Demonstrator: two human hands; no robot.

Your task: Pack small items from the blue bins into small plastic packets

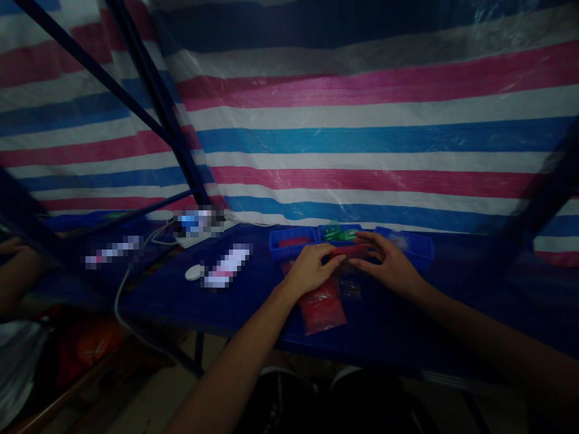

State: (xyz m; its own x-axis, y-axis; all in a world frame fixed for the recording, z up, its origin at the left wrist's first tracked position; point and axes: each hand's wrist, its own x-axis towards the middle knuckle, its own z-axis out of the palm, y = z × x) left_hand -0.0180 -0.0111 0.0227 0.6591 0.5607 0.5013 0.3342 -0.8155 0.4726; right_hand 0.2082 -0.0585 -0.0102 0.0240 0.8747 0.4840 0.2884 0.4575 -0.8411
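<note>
My left hand (312, 265) is closed in a pinch on the left end of a small red plastic bag (351, 251). My right hand (386, 262) curves its fingers and thumb around the bag's other end. Beneath my left wrist, a larger clear bag of red pieces (323, 308) lies on the blue table. To its right is a small clear packet (351, 290) with contents too dark to make out. Behind my hands stand blue bins: one with red pieces (274, 242), one with green packets (340, 234), and one with clear packets (420, 253), partly hidden by my right hand.
A phone (228, 265) and a white oval object (194, 273) lie left on the blue table (266, 301). Farther back is a blurred device on a white base (205, 234) with cables. Blue metal posts (181, 150) and a striped sheet (362, 138) surround the table. Another person's arm (22, 271) shows at left.
</note>
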